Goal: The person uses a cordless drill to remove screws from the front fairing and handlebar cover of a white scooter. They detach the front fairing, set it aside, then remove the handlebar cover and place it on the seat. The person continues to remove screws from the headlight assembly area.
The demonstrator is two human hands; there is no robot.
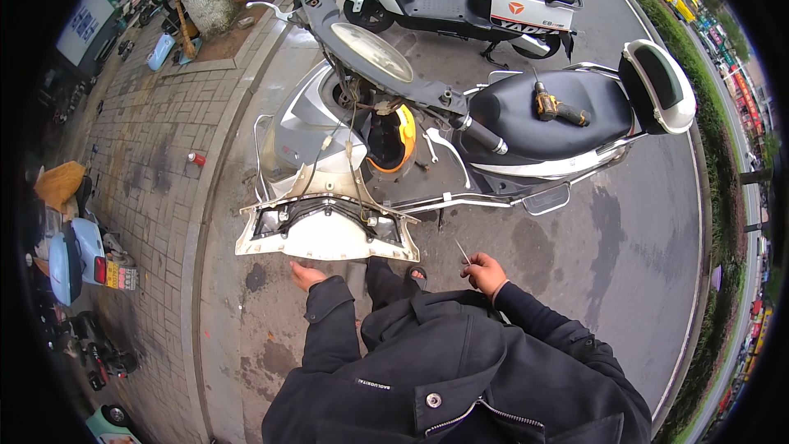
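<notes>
My left hand (308, 277) is just below the lower edge of a white front panel (325, 238), fingers stretched out and holding nothing; I cannot tell whether it touches the panel. This panel hangs by wires (352, 166) at the front of a partly stripped scooter (312, 136), its inner side with black-framed lamps facing up. Right of it, my right hand (486, 274) is closed around a thin metal screwdriver-like tool (463, 252). The tool's shaft points up and to the left; its handle is hidden in my fingers.
A yellow and black cordless drill (559, 108) lies on the scooter's black seat (526, 127). An orange-yellow helmet (403, 141) sits in the footwell beside a white curved trim piece (450, 154). Another scooter (468, 0) stands behind. A red can (196, 159) is on the paving at left.
</notes>
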